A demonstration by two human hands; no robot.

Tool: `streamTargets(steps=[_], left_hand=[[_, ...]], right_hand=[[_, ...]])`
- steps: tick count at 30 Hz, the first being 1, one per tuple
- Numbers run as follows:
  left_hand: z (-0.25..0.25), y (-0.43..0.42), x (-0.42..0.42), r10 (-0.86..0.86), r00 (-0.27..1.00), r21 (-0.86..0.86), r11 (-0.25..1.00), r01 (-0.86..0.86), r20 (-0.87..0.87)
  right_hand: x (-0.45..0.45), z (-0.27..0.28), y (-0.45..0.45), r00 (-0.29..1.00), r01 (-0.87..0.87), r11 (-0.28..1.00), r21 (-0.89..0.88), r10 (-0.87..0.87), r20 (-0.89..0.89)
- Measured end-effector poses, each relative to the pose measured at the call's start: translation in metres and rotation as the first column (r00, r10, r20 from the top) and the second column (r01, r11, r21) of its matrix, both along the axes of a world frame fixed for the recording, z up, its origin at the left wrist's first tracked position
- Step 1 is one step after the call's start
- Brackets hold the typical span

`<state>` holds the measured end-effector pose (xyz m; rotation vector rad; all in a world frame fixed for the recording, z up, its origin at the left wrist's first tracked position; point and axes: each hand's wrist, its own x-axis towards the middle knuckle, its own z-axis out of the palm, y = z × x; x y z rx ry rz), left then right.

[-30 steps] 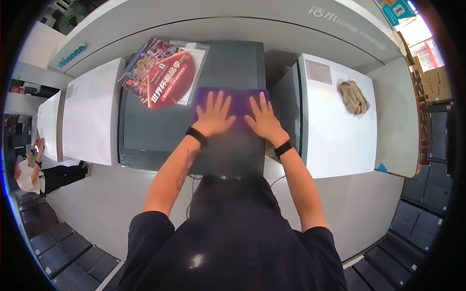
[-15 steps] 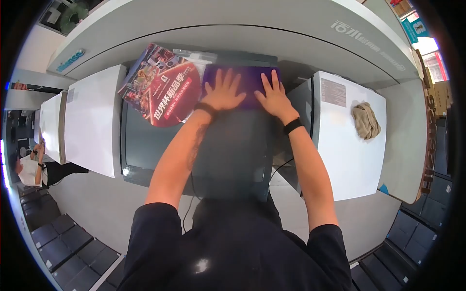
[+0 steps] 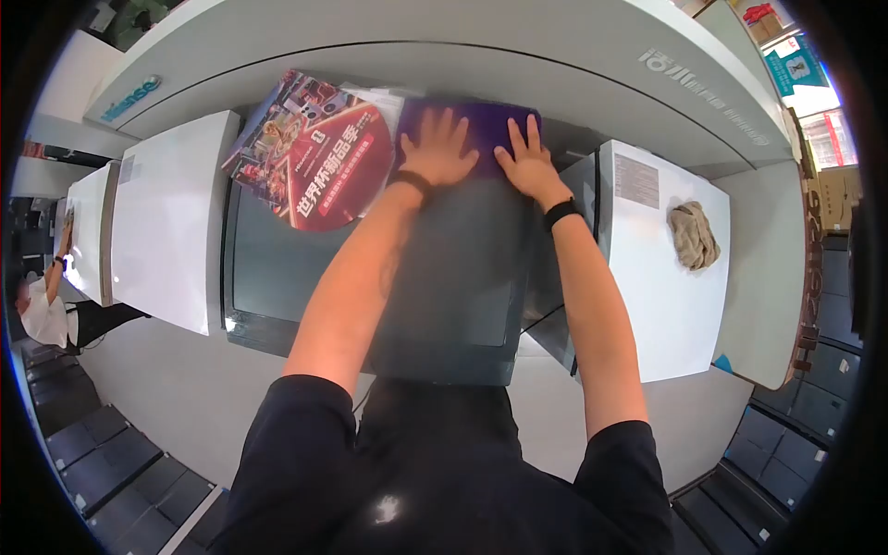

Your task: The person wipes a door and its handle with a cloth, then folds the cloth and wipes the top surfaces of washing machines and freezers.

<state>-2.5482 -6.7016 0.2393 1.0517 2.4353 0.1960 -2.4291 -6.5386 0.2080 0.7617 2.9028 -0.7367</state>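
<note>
A flat purple cloth or sheet (image 3: 492,113) lies at the far edge of a dark grey appliance top (image 3: 453,268). My left hand (image 3: 440,150) presses flat on its left part, fingers spread. Over its right corner rests my right hand (image 3: 530,168), also with fingers apart. Neither hand grips anything. Just left of my left hand, a red round-edged promotional sign (image 3: 324,153) with Chinese print lies on the same top, partly covering a pale sheet.
White-topped units stand at right (image 3: 661,296) and left (image 3: 171,222). A crumpled beige cloth (image 3: 694,236) lies on the right one. Behind runs a grey panel (image 3: 398,69). At far left a person (image 3: 51,305) reaches onto another white top.
Both hands and the purple sheet have slid away from me toward the appliance's far edge. The person at far left now has an arm stretched further forward.
</note>
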Motion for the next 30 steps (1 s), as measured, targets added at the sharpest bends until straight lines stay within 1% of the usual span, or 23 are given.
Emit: streamTargets(steps=[4, 7, 8, 11, 12, 15, 18, 21, 22, 25, 26, 27, 28, 30], left_hand=[[-0.009, -0.016, 0.017, 0.005, 0.999, 0.088, 0.996, -0.001, -0.044], [-0.011, -0.031, 0.033, 0.006, 0.998, 0.09, 0.996, 0.0, -0.066], [-0.01, -0.036, 0.038, 0.001, 0.998, 0.075, 0.997, 0.004, -0.066], [-0.012, -0.05, 0.052, -0.015, 0.999, 0.046, 0.999, 0.016, -0.033], [-0.01, -0.055, 0.061, -0.014, 0.999, 0.042, 0.999, 0.015, -0.037], [-0.01, -0.068, 0.091, -0.006, 0.998, 0.057, 0.998, 0.01, -0.056], [-0.013, -0.094, 0.123, -0.03, 0.996, 0.102, 0.994, 0.039, -0.084], [-0.011, -0.126, 0.16, -0.067, 0.994, 0.088, 0.993, 0.074, -0.088], [-0.01, -0.14, 0.173, -0.086, 0.989, 0.103, 0.99, 0.098, -0.118], [-0.002, -0.178, 0.213, -0.123, 0.985, 0.12, 0.983, 0.137, -0.118], [-0.001, -0.187, 0.225, -0.122, 0.985, 0.141, 0.98, 0.139, -0.12], [-0.006, -0.199, 0.236, -0.129, 0.977, 0.17, 0.973, 0.159, -0.171], [-0.005, -0.207, 0.245, -0.138, 0.976, 0.17, 0.971, 0.167, -0.171], [-0.002, -0.215, 0.257, -0.146, 0.972, 0.179, 0.967, 0.179, -0.183]], right_hand=[[0.03, -0.015, -0.007, 0.994, -0.068, 0.996, 0.053, 0.072, -0.08], [0.048, -0.015, -0.022, 0.995, -0.081, 0.986, 0.144, 0.088, -0.043], [0.054, -0.013, -0.028, 0.996, -0.076, 0.989, 0.127, 0.081, -0.04], [0.073, -0.016, -0.043, 0.994, -0.087, 0.985, 0.149, 0.095, -0.051], [0.081, -0.01, -0.051, 0.996, -0.074, 0.993, 0.097, 0.078, -0.039], [0.109, -0.008, -0.069, 0.985, -0.105, 0.991, 0.086, 0.116, -0.127], [0.143, -0.013, -0.097, 0.972, -0.083, 0.988, 0.126, 0.108, -0.207], [0.182, -0.001, -0.132, 0.984, -0.058, 0.994, 0.091, 0.073, -0.161], [0.196, -0.001, -0.144, 0.976, -0.072, 0.986, 0.148, 0.1, -0.191], [0.236, 0.016, -0.182, 0.987, -0.046, 0.993, 0.107, 0.062, -0.149], [0.248, 0.012, -0.191, 0.98, -0.05, 0.991, 0.127, 0.073, -0.185], [0.259, 0.007, -0.198, 0.972, -0.047, 0.987, 0.151, 0.08, -0.22], [0.27, 0.006, -0.205, 0.964, -0.043, 0.983, 0.177, 0.087, -0.252], [0.286, 0.01, -0.222, 0.97, 0.015, 0.992, 0.126, 0.016, -0.243]])
